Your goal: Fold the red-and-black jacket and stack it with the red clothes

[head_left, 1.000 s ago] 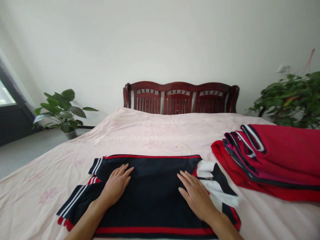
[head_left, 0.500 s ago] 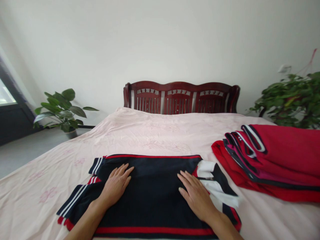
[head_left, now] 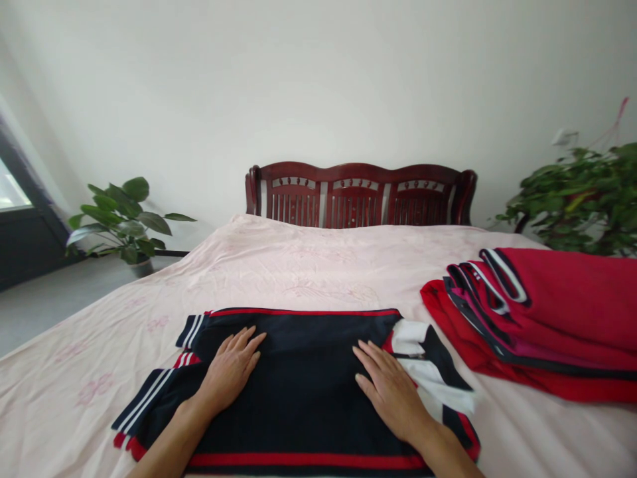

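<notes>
A navy jacket (head_left: 303,392) with red edge trim lies folded on the bed in front of me. Its striped cuffs stick out on the left, and a white and red collar part (head_left: 423,378) shows on the right. My left hand (head_left: 231,368) rests flat on the jacket's left half, fingers stretched out. On the right half, beside the white part, lies my right hand (head_left: 388,388), also flat with its fingers extended. Neither hand grips the cloth. The jacket's near edge is partly covered by my forearms.
To the right is a stack of folded red and dark clothes (head_left: 557,318). A pink floral sheet (head_left: 298,265) covers the bed, with a dark red wooden headboard (head_left: 355,192) behind. Potted plants stand at the left (head_left: 124,219) and right (head_left: 582,199).
</notes>
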A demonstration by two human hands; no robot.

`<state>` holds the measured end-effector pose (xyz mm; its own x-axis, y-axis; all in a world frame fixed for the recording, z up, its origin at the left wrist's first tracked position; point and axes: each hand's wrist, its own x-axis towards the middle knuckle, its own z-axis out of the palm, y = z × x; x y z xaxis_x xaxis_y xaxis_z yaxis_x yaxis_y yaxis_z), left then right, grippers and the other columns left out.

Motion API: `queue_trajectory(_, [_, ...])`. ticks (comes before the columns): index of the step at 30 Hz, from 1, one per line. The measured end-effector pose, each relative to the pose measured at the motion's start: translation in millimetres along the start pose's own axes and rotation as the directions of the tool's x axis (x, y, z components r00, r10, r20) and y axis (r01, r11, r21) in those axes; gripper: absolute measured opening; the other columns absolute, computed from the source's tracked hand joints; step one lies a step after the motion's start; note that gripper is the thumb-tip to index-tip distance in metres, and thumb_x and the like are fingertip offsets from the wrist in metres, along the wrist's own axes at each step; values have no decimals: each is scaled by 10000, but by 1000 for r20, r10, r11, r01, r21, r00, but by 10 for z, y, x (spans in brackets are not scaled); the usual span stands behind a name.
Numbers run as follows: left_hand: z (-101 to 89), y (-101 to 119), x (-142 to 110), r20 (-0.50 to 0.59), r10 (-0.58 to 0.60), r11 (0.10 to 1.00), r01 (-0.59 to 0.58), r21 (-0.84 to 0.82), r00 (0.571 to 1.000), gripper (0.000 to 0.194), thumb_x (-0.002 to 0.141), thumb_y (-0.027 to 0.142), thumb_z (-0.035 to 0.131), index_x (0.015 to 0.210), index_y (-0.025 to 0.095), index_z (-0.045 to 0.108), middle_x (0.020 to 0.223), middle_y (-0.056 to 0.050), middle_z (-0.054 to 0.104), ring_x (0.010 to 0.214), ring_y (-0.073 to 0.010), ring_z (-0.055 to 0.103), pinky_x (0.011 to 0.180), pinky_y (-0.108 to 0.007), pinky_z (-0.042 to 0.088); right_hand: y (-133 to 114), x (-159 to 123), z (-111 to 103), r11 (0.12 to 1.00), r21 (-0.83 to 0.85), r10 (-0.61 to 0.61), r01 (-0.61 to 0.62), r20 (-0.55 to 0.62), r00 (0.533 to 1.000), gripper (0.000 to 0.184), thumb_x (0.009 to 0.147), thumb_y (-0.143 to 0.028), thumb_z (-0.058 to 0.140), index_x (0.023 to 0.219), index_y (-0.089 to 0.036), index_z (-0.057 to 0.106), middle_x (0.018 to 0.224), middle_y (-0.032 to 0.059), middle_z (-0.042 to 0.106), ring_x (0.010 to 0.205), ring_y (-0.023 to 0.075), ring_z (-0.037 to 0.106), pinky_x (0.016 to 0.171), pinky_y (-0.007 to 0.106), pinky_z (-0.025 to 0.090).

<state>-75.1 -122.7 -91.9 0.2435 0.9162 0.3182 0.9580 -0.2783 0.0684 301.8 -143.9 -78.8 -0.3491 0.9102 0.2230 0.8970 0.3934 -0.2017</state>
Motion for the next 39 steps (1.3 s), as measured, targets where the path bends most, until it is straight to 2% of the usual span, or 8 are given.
queue_trajectory(39, [-34, 26, 8, 35, -10, 1000, 10, 18, 999, 447, 992, 337, 379, 1415, 291, 515, 1496, -80, 497, 1396, -253, 426, 1143, -478, 338, 6, 14, 8, 1000, -3, 5, -5, -2, 1000, 509, 974, -436, 420, 1447, -257, 478, 1524, 33, 443, 1416, 240, 378, 1170, 455, 331])
